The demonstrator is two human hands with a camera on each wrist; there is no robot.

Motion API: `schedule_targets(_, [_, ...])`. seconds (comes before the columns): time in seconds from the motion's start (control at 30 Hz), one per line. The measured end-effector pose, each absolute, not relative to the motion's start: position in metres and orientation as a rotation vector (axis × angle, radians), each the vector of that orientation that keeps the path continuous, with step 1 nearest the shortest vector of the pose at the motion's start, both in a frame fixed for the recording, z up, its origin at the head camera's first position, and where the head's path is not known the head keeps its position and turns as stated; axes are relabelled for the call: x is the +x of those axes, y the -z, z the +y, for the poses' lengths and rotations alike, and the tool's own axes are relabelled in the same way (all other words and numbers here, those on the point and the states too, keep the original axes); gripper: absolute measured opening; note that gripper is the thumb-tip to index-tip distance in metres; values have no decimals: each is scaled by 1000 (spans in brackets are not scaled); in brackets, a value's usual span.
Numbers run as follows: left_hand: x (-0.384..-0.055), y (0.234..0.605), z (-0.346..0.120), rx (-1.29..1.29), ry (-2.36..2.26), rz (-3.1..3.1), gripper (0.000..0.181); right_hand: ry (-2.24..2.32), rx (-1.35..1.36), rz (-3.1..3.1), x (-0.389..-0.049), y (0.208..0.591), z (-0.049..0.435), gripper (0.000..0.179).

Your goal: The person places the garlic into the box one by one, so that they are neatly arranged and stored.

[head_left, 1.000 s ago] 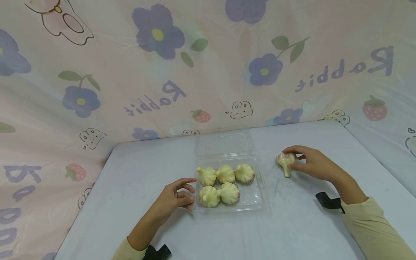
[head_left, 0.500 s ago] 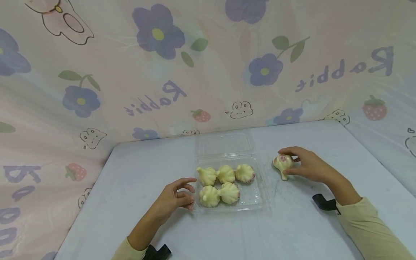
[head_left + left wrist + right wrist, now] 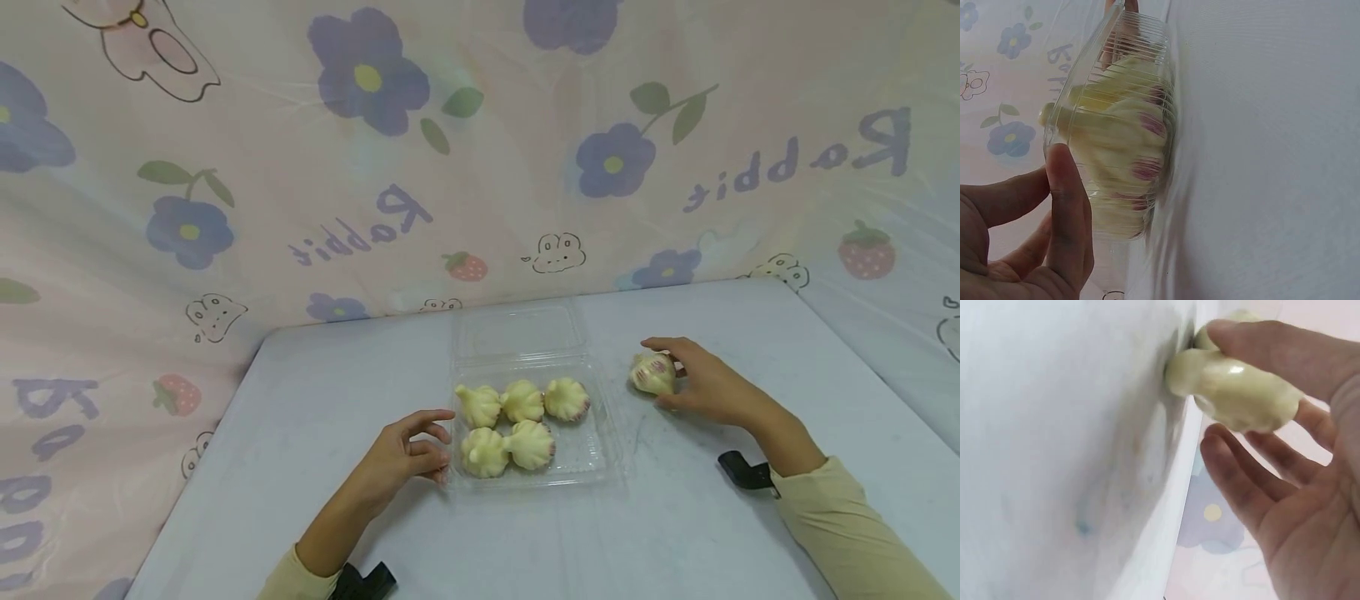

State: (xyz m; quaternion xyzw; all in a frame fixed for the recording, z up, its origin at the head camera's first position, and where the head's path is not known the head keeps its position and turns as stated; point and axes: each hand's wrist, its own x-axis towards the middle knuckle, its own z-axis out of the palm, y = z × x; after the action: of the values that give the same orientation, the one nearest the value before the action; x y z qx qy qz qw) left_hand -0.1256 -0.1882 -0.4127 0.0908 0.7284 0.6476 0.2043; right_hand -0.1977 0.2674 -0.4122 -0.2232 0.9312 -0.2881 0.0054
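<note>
A garlic bulb (image 3: 652, 374) with pinkish-purple marks is held by my right hand (image 3: 712, 379), thumb on the near side and fingers at the far side. In the right wrist view the pale bulb (image 3: 1241, 387) is close to the white surface, with another pale rounded part behind my thumb. My left hand (image 3: 401, 458) is at the left side of a clear plastic clamshell box (image 3: 577, 454), a fingertip touching its rim in the left wrist view. Several garlic bulbs (image 3: 531, 445) sit in the box in two rows, three at the back and two in front.
The box's lid (image 3: 519, 331) lies folded back, away from the person. A white-covered table (image 3: 352, 367) bears everything, and a printed curtain (image 3: 480, 167) rises behind it and at both sides. Black wrist mounts (image 3: 746, 471) hang by both forearms.
My right hand has moved a little left with the garlic bulb. The bulb has been turned, so its stem, earlier pointing toward the person, no longer shows in the head view. The left hand stays put.
</note>
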Motion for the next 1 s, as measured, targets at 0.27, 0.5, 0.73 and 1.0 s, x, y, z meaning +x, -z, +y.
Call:
schedule_targets(0.27, [-126,413,-188,241,-1814,2021,63,849,-648,2889,-200,412,283,80])
schedule_targets(0.5, [-126,414,-188,253,-1813,2027,63,788,-653,2886,-198,410,292,66])
schedule_targets(0.73, [-126,414,-188,253,-1817,2023,63,765,-651,2924,-197,408,297,45])
schedule_targets(1.0, [-126,413,-188,243,-1818,2017,64,798,-672,3069,-195,398,300,24])
